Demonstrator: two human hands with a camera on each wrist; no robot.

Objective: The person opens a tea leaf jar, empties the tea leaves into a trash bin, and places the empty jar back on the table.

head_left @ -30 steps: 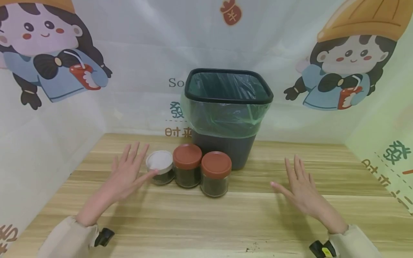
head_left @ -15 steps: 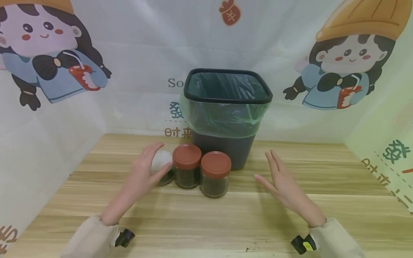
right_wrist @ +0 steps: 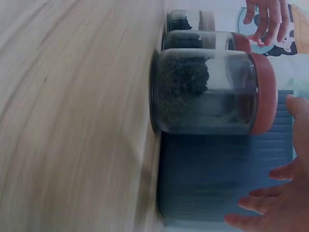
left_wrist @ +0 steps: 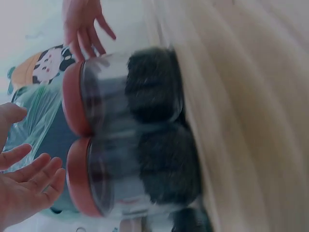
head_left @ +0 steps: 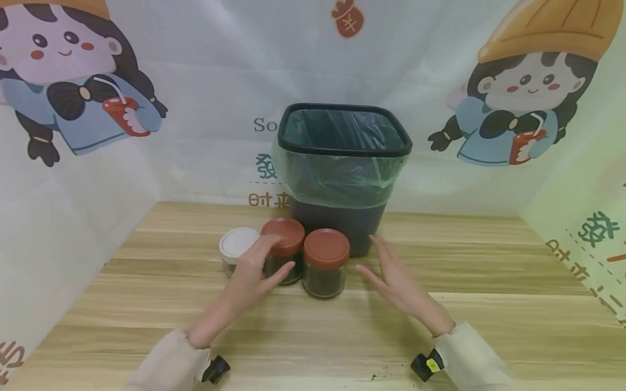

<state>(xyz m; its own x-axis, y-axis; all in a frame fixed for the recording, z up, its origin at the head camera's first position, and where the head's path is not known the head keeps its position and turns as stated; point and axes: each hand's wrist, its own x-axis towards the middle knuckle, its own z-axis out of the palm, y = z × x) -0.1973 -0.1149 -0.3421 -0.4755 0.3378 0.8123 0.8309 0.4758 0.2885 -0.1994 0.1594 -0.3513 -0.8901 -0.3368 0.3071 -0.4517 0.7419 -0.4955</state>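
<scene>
Head cam: front jar [head_left: 325, 282], long axis vert.; lid [head_left: 326, 247] up

I count on one pale wood-grain table [head_left: 146, 304]: two clear cylindrical jars with brick-red lids [head_left: 288, 232] [head_left: 325, 266], one clear jar with a white lid [head_left: 237, 242], three jars in all, plus one dark-grey bin [head_left: 342, 225] wearing one translucent green plastic liner [head_left: 339, 179]. On me: one left hand [head_left: 248, 277], one right hand [head_left: 400, 285], two beige fabric sleeves [head_left: 171, 358] [head_left: 469, 353], two small black wrist devices [head_left: 216, 370] [head_left: 424, 366]. White backdrop [head_left: 205, 103]: two printed cartoon figures in orange hats [head_left: 93, 103] [head_left: 518, 114], one red printed pouch [head_left: 348, 20].
</scene>
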